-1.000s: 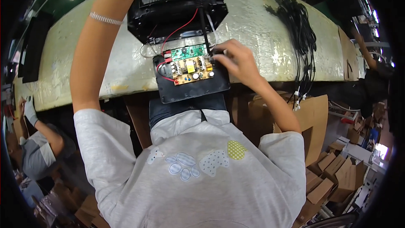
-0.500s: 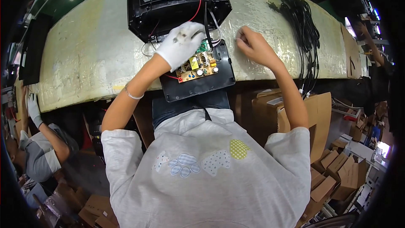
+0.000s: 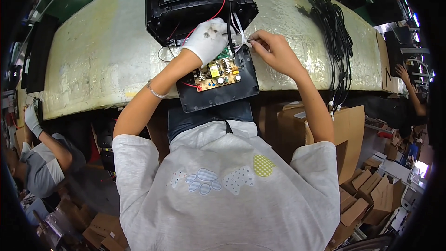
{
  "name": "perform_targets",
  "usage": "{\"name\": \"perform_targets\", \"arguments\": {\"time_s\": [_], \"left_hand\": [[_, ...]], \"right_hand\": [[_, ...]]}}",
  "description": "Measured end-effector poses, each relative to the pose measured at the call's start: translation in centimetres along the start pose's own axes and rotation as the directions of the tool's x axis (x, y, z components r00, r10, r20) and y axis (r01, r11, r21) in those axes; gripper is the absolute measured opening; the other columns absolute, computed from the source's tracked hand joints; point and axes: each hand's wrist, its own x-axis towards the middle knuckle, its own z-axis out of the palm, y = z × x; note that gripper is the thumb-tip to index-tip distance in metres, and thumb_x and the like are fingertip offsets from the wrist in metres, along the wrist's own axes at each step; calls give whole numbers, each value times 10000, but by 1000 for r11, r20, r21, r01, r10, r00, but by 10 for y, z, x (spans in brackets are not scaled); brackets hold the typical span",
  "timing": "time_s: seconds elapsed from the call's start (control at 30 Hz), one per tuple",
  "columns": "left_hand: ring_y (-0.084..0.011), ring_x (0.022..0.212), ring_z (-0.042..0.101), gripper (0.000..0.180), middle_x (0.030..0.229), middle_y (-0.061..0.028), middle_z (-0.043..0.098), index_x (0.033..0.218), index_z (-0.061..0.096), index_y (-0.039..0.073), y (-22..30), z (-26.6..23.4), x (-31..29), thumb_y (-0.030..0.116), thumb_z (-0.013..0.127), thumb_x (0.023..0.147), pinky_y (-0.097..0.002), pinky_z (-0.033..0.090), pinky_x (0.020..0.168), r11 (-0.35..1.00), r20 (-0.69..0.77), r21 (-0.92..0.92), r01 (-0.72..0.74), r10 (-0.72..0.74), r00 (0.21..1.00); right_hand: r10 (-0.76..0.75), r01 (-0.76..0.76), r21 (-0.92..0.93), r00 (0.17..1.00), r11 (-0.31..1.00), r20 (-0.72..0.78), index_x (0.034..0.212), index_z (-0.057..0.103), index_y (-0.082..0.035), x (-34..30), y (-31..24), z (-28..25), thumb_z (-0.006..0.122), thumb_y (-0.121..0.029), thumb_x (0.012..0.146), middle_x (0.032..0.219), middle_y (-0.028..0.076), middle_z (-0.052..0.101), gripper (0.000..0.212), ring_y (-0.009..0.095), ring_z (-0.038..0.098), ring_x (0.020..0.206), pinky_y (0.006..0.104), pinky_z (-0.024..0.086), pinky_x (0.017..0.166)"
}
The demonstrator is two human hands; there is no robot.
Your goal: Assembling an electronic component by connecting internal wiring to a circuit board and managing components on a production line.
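Observation:
My left hand (image 3: pixel 207 41), in a white glove with dark smudges, bends closed over the white wires (image 3: pixel 238 25) and black cable between the black housing (image 3: pixel 162 21) and a flat black cover (image 3: pixel 218 100). Its fingertips are partly hidden. My bare right hand (image 3: pixel 275 52) pinches at the right side of these wires; what lies in its fingertips is too small to make out. On the cover sits a circuit board (image 3: pixel 216 75) with a yellow transformer, capacitors and a red wire at its left edge. The housing, with metal heat-sink fins, stands behind.
A bundle of black cables (image 3: pixel 332 37) lies on the film-covered worktable (image 3: pixel 102 56) to the right. Cardboard boxes (image 3: pixel 348 130) stand below the table edge on the right. A person in a glove (image 3: pixel 32 118) works at far left; another person's hand (image 3: pixel 403 74) shows at far right.
My right hand has moved left to the white wires, its fingers now pinched there. My left hand has shifted slightly right and up, and the black housing has shifted slightly right.

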Motion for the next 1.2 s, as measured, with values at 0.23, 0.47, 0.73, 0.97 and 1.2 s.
{"name": "perform_targets", "arguments": {"time_s": [0.23, 0.47, 0.73, 0.97, 1.2], "left_hand": [[-272, 889, 623, 195, 900, -104, 633, 944, 696, 54, 0, -3, -1, 198, 581, 878, -338, 499, 830, 992, 0, -75, 97, -97, 995], [-262, 908, 613, 212, 878, -97, 635, 894, 674, 57, 11, -20, -8, 250, 594, 859, -349, 493, 841, 994, -74, -101, 48, -55, 996], [-236, 890, 659, 195, 958, -95, 661, 905, 690, 20, 11, -28, -18, 197, 633, 846, -305, 513, 813, 959, -105, -255, 122, -153, 983], [-232, 850, 653, 83, 943, -82, 649, 886, 671, 44, 17, -35, -23, 90, 668, 818, -312, 525, 773, 954, -323, -272, -128, 35, 946], [-260, 861, 635, 178, 939, -79, 616, 955, 630, 66, 11, -9, -7, 22, 639, 783, -322, 543, 732, 929, -381, -165, -331, 250, 890]], "right_hand": [[-204, 151, -244, 956, 958, -209, 907, 624, 12, 0, -1, 6, 662, -52, 855, 783, 82, 602, 91, 162, 516, 566, 285, 431, 558], [-247, 181, -245, 929, 952, -274, 887, 614, -4, 1, -13, 12, 696, -14, 810, 829, 91, 607, 113, 178, 554, 645, 304, 452, 595], [-779, 571, -732, 620, 371, 89, 881, 599, -23, 14, -29, 19, 628, -82, 739, 1230, 94, 635, 156, 229, 594, 908, 343, 507, 771], [-750, 485, -705, 653, 517, -101, 921, 647, -29, 18, -14, 33, 701, 25, 717, 1152, 95, 640, 218, 248, 566, 872, 333, 486, 727], [-500, 302, -458, 763, 836, -409, 919, 653, -36, 11, -7, 40, 745, 27, 723, 977, 88, 570, 226, 254, 521, 877, 332, 451, 712]]}}
